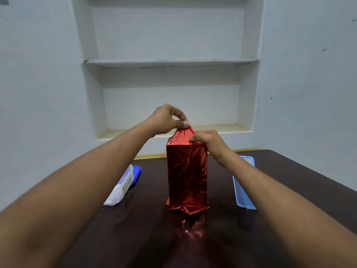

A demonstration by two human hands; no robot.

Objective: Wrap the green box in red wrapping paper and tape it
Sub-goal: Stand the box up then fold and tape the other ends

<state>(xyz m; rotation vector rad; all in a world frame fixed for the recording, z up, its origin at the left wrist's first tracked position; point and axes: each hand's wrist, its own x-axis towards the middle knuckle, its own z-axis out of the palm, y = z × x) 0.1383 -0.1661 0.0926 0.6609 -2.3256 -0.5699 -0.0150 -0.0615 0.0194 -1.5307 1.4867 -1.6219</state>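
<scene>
Head view: the box [187, 171], fully covered in red paper [183, 135], stands upright at centre frame on the dark tabletop [280, 180], probably so its top end can be folded shut. The left hand [168, 119] pinches the gathered paper peak between thumb and fingers, likely keeping it taut. The right hand [209, 143], just right of it, presses and grips the paper at the top right edge. Paper at the base looks crumpled. No tape visible.
</scene>
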